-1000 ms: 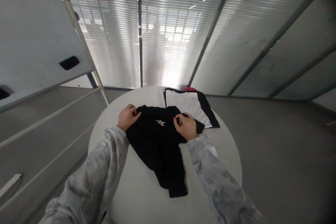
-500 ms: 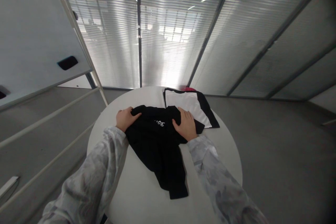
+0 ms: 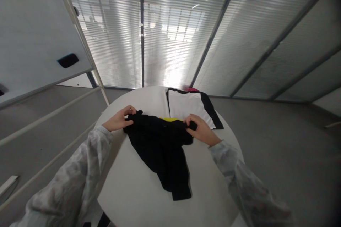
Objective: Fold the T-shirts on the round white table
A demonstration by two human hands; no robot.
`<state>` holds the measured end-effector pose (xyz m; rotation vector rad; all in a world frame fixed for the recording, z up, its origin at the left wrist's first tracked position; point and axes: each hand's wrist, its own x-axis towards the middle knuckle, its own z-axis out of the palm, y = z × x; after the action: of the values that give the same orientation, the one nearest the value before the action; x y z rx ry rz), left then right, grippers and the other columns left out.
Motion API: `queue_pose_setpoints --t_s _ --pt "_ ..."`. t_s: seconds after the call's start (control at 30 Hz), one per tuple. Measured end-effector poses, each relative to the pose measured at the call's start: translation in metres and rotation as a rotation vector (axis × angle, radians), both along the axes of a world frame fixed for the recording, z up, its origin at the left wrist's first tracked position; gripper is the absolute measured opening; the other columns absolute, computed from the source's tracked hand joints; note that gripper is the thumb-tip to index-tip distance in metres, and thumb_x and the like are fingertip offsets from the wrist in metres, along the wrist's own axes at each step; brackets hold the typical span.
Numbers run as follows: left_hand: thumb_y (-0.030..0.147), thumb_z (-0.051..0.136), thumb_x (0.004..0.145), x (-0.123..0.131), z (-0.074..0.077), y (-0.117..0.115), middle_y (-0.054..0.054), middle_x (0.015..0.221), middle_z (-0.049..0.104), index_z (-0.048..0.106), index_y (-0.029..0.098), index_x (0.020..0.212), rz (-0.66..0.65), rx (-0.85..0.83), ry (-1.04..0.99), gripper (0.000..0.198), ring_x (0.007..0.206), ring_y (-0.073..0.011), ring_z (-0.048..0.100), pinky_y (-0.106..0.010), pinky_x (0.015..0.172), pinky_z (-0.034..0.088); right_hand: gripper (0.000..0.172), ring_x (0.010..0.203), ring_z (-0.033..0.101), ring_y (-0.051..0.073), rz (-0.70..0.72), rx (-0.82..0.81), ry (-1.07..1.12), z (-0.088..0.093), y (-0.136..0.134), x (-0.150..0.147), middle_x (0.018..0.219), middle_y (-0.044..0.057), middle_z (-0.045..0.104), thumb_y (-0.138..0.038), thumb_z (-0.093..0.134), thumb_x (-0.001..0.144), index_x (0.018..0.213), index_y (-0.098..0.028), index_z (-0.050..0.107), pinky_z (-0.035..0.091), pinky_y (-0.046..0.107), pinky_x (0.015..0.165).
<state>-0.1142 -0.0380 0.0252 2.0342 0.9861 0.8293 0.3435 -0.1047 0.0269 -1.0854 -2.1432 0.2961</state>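
Note:
A black long-sleeved top (image 3: 160, 149) lies bunched on the round white table, with one sleeve stretching towards me. My left hand (image 3: 119, 117) pinches its far left corner between thumb and fingers. The far right part is gripped by my right hand (image 3: 200, 130), with a dark bunch of fabric showing at the fingertips. Along the far edge, between both hands, a strip of yellow (image 3: 170, 119) shows. The white print is out of sight.
Beyond my right hand lies a flat white-and-black folded cloth (image 3: 186, 103), with something red (image 3: 192, 89) behind it. The round white table (image 3: 210, 184) has its edge close on both sides. A whiteboard (image 3: 32, 25) on a frame stands at the left; blind-covered glass panels rise behind.
Both hands have moved apart and pulled up the far edge of the black top. Its white print has gone from view and yellow has appeared. The sleeve stays in place.

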Motion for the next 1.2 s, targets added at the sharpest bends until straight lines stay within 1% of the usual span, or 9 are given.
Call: queue_pose_setpoints --t_s 0.13,0.33,0.47,0.6,0.7,0.83,0.93,1.03,1.2 --pt "0.050 0.082 0.086 -0.001 0.010 -0.009 0.000 0.095 0.073 0.066 0.026 0.133 -0.106 -0.115 0.219 0.055 0.085 -0.0205 0.069 -0.029 0.072 0.048 0.018 0.099 0.077 0.027 -0.009 0.040 -0.112 -0.007 -0.017 0.019 0.100 0.001 0.079 -0.020 0.077 0.090 0.103 -0.030 0.068 0.047 0.060 0.127" --pt "0.065 0.085 0.082 0.018 0.024 -0.016 0.003 0.070 0.065 0.077 0.025 0.093 -0.089 0.026 0.558 0.042 0.059 -0.0164 0.055 -0.032 0.061 0.035 0.012 0.104 0.080 0.031 -0.006 0.133 -0.196 -0.004 -0.027 0.030 0.105 0.004 0.085 -0.030 0.081 0.098 0.109 -0.030 0.077 0.053 0.061 0.121" --pt "0.057 0.076 0.098 0.017 0.040 -0.027 -0.001 0.083 0.071 0.075 0.024 0.091 -0.222 0.182 0.369 0.034 0.075 -0.0185 0.064 -0.032 0.075 0.049 0.012 0.112 0.078 0.031 -0.020 0.149 -0.189 0.009 -0.034 0.035 0.109 0.005 0.084 -0.031 0.077 0.103 0.115 -0.031 0.077 0.053 0.060 0.121" --pt "0.052 0.073 0.104 0.008 0.049 -0.035 -0.009 0.113 0.077 0.077 0.022 0.107 -0.194 0.212 0.120 0.030 0.103 -0.0224 0.071 -0.034 0.096 0.056 0.013 0.106 0.077 0.031 0.004 0.124 -0.241 0.021 -0.036 0.038 0.107 0.006 0.082 -0.032 0.078 0.102 0.115 -0.030 0.077 0.059 0.056 0.111" --pt "0.054 0.074 0.103 0.001 0.050 -0.036 -0.007 0.105 0.079 0.079 0.021 0.103 -0.116 0.122 0.030 0.033 0.096 -0.0213 0.072 -0.032 0.089 0.060 0.003 0.103 0.075 0.029 0.013 0.099 -0.239 0.027 -0.037 0.038 0.106 0.007 0.080 -0.031 0.075 0.104 0.105 -0.028 0.075 0.061 0.050 0.100" --pt "0.057 0.074 0.102 -0.002 0.050 -0.029 -0.006 0.100 0.081 0.084 0.024 0.101 -0.031 0.040 -0.037 0.034 0.095 -0.0240 0.074 -0.038 0.091 0.063 0.007 0.109 0.074 0.030 -0.078 0.074 -0.091 0.033 -0.030 0.040 0.116 0.007 0.079 -0.034 0.067 0.108 0.110 -0.029 0.072 0.060 0.050 0.102" --pt "0.061 0.072 0.100 0.002 0.053 -0.004 -0.006 0.097 0.081 0.084 0.024 0.102 0.054 0.049 -0.052 0.039 0.088 -0.0237 0.074 -0.037 0.083 0.062 0.013 0.094 0.071 0.029 -0.216 0.131 -0.055 0.043 0.000 0.044 0.102 0.007 0.076 -0.040 0.068 0.106 0.106 -0.029 0.075 0.059 0.047 0.093" --pt "0.066 0.069 0.098 0.015 0.061 0.047 -0.006 0.089 0.078 0.081 0.021 0.101 0.203 0.090 -0.077 0.047 0.076 -0.0213 0.070 -0.034 0.071 0.058 0.023 0.079 0.066 0.025 -0.421 0.203 -0.045 0.062 0.058 0.047 0.085 0.006 0.071 -0.046 0.073 0.101 0.101 -0.024 0.079 0.056 0.042 0.082" --pt "0.048 0.068 0.099 0.052 0.076 0.148 -0.009 0.100 0.082 0.082 0.018 0.104 0.512 0.242 -0.002 0.033 0.091 -0.0255 0.074 -0.038 0.088 0.060 0.044 0.070 0.070 0.018 -0.671 0.000 -0.100 0.098 0.167 0.033 0.086 0.010 0.079 -0.045 0.049 0.115 0.124 -0.009 0.074 0.051 0.035 0.080"
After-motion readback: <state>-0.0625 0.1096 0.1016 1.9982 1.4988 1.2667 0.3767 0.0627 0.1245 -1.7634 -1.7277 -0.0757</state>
